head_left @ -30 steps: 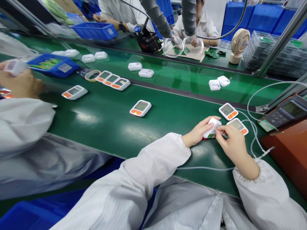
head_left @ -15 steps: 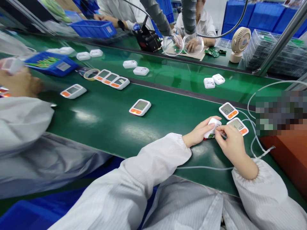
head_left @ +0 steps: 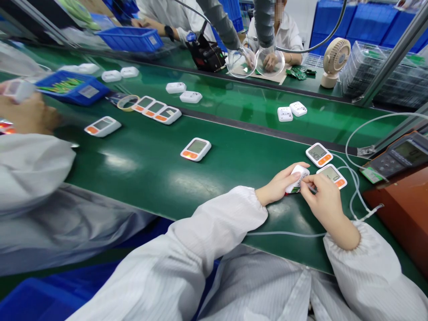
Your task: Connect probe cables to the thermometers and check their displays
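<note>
My left hand (head_left: 274,189) is closed around a white blood pressure monitor (head_left: 298,173), held tilted above the green bench; a bit of green shows at its lower edge. At that monitor's near side, my right hand (head_left: 323,196) pinches what looks like the end of a thin grey tube (head_left: 313,190), mostly hidden by the fingers. Just beyond my hands lie two monitors with lit digits and orange buttons, one (head_left: 319,154) fully visible and the other (head_left: 332,175) partly behind my right hand. Another monitor (head_left: 196,149) rests farther left.
White housings (head_left: 285,114) sit on the green conveyor (head_left: 234,96) beyond the bench. Clear tubing (head_left: 355,196) loops at right beside a handheld meter (head_left: 401,154) on an orange-brown box (head_left: 401,209). At left, a co-worker's hand (head_left: 30,113) holds a device near a blue bin (head_left: 87,92).
The white housings on the conveyor have shifted slightly left. My hands and the monitor between them stay in nearly the same place.
</note>
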The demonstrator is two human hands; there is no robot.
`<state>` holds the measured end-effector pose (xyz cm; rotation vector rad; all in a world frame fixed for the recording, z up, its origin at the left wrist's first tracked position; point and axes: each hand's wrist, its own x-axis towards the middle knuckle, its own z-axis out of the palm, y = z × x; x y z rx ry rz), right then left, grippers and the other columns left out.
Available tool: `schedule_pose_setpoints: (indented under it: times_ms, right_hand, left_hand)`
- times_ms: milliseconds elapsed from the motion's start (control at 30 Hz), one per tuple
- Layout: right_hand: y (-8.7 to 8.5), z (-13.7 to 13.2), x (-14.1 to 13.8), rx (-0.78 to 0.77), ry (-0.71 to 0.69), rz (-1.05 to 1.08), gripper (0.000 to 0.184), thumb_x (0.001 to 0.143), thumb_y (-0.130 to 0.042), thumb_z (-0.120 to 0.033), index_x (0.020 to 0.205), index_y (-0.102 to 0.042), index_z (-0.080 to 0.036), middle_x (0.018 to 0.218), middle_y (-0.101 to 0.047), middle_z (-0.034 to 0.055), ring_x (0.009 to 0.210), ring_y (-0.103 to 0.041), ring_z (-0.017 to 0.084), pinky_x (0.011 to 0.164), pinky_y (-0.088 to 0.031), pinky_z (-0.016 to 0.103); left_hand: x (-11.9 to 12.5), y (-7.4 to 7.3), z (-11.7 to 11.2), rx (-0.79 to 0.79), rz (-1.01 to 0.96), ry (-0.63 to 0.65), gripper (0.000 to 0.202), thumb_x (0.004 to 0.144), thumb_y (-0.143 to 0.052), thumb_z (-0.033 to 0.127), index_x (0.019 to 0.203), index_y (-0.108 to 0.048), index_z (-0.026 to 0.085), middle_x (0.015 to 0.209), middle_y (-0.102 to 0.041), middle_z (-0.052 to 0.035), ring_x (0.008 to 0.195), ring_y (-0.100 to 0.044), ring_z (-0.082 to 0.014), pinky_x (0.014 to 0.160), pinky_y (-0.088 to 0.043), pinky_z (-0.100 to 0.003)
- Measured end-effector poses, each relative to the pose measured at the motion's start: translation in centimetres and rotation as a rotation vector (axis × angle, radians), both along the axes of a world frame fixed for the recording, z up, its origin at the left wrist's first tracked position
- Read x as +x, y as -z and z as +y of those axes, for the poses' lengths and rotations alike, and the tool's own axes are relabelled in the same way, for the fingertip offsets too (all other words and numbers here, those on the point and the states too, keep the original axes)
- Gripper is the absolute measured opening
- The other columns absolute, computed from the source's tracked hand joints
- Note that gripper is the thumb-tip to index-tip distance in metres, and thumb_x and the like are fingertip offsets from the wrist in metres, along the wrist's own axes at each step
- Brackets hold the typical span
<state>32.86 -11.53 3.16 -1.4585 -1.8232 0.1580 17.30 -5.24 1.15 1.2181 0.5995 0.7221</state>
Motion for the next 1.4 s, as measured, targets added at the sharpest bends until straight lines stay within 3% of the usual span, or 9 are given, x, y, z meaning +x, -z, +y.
schedule_pose_setpoints:
  times_ms: [533,733,900,1000,1100,1167,1300,1400]
  right_hand:
    - [0.1,0.1,-0.2,0.037,0.020,0.017,0.021,0.092,-0.055,-0.025,0.073,-0.060,-0.021,0.065,-0.057,-0.0007,0.060,-0.054,0.016,0.060,-0.038,0.029]
    - [0.1,0.2,-0.3,-0.042,0.017,0.086,0.017,0.087,-0.055,-0.025,0.071,-0.059,-0.022,0.066,-0.061,0.0004,0.061,-0.055,0.017,0.060,-0.041,0.030]
    - [0.3,0.5,-0.1,0.012,0.020,0.027,0.017,0.093,-0.054,-0.026,0.079,-0.064,-0.022,0.074,-0.065,0.0033,0.068,-0.059,0.020,0.066,-0.046,0.034]
    - [0.1,0.5,-0.2,0.196,-0.004,-0.030,0.012,0.097,-0.057,-0.029,0.099,-0.067,-0.022,0.097,-0.070,0.0095,0.095,-0.064,0.027,0.086,-0.051,0.044]
    - [-0.1,0.0,-0.6,0.340,-0.014,0.001,0.021,0.096,-0.061,-0.029,0.115,-0.063,-0.022,0.112,-0.066,0.0131,0.114,-0.061,0.031,0.099,-0.049,0.050]
    - [0.1,-0.3,-0.8,0.250,-0.057,0.042,0.027,0.096,-0.060,-0.031,0.122,-0.060,-0.022,0.108,-0.067,0.0116,0.103,-0.065,0.028,0.092,-0.053,0.047]
    - [1.3,-0.5,-1.1,-0.228,-0.194,0.144,0.058,0.096,-0.060,-0.039,0.147,-0.041,-0.019,0.093,-0.069,0.0046,0.067,-0.066,0.019,0.063,-0.055,0.034]
    - [2.1,-0.3,-1.1,-0.363,-0.207,0.204,0.068,0.097,-0.056,-0.040,0.154,-0.030,-0.016,0.083,-0.069,0.0023,0.063,-0.066,0.020,0.060,-0.054,0.033]
  left_hand:
    - [0.0,-0.1,-0.7,0.180,0.133,-0.056,0.066,0.093,-0.045,0.070,0.135,-0.051,0.019,0.104,-0.061,-0.0057,0.085,-0.053,-0.0171,0.079,-0.042,-0.030]
    - [-0.2,0.3,-0.6,0.298,0.112,-0.069,0.074,0.092,-0.037,0.077,0.137,-0.049,0.019,0.104,-0.061,-0.0063,0.079,-0.052,-0.0164,0.077,-0.042,-0.031]
    - [0.5,0.6,-0.3,0.107,-0.031,-0.132,0.061,0.090,-0.054,0.063,0.131,-0.055,0.018,0.106,-0.062,-0.0060,0.083,-0.056,-0.0168,0.074,-0.044,-0.029]
    - [0.6,0.4,0.1,-0.081,-0.145,-0.210,0.059,0.085,-0.063,0.053,0.131,-0.054,0.018,0.104,-0.062,-0.0047,0.083,-0.059,-0.0162,0.072,-0.046,-0.029]
    - [0.4,0.0,0.7,-0.212,-0.211,-0.317,0.063,0.082,-0.068,0.052,0.134,-0.050,0.021,0.099,-0.060,-0.0025,0.076,-0.061,-0.0148,0.069,-0.049,-0.029]
    - [0.1,-0.2,1.0,-0.217,-0.212,-0.390,0.067,0.079,-0.074,0.051,0.133,-0.048,0.021,0.093,-0.059,-0.0001,0.072,-0.060,-0.0131,0.068,-0.049,-0.029]
    - [0.1,0.0,1.1,-0.115,-0.172,-0.447,0.082,0.068,-0.087,0.046,0.134,-0.046,0.021,0.094,-0.059,0.0012,0.076,-0.059,-0.0123,0.073,-0.049,-0.028]
    - [0.3,0.2,0.8,-0.051,-0.110,-0.419,0.086,0.062,-0.092,0.044,0.131,-0.046,0.022,0.098,-0.060,-0.0005,0.086,-0.060,-0.0156,0.079,-0.049,-0.029]
